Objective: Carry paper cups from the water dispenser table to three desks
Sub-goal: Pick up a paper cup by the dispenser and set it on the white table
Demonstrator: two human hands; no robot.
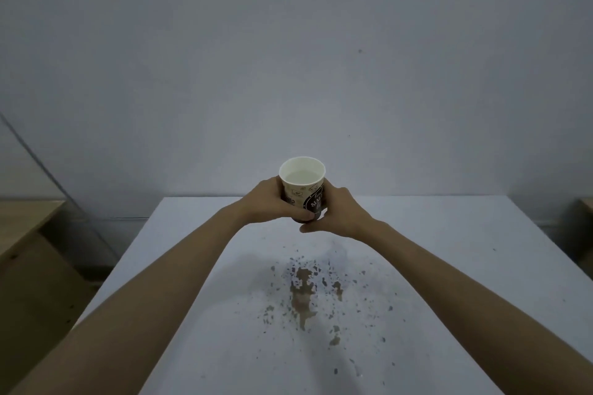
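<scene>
Both bare forearms reached straight forward from the bottom corners and met over the far half of a white desk [449, 234]. The left hand [268, 202] was wrapped around the left side of a paper cup [301, 184], fingers curled behind it and the thumb lying across its lower front. The right hand [337, 213] closed on the cup's right side, with its thumb pointing left just under the cup's base. Between the two palms the cup stood upright, its open rim above both hands, with pale liquid visible inside.

The cup's wall was cream with small printed drawings and a black round badge; the letters "SIM" could be read on it in white, the rest hidden by the right hand. Whether the base touched the desk could not be told.

Nearer than the hands, brown stains [303, 295] and dark specks marked the desk.
</scene>
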